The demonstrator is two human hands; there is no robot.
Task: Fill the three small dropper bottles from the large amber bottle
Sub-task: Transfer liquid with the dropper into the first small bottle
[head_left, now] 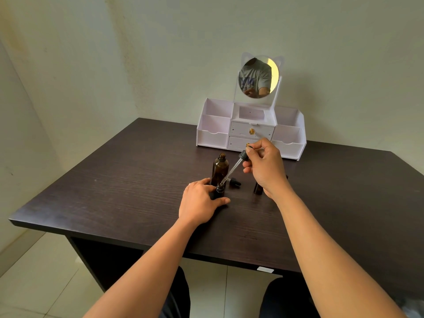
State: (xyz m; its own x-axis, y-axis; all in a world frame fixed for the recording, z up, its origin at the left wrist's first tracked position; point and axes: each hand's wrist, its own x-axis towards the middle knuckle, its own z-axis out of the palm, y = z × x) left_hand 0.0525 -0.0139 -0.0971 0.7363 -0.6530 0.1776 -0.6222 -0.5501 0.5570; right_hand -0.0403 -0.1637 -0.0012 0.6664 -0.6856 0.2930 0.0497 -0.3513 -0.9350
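Open passage over table (114,180) left half; large amber bottle (219,167), loose dropper cap (235,182) crowd centre; organizer (213,136) blocks rear.

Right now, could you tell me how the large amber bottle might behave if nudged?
The large amber bottle looks tall and narrow, so it would probably tip rather than slide. Its neck is uncapped, so tipping may spill.

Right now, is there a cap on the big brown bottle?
No: the large amber bottle stands open, its threaded neck bare, behind the small bottle the left hand holds.
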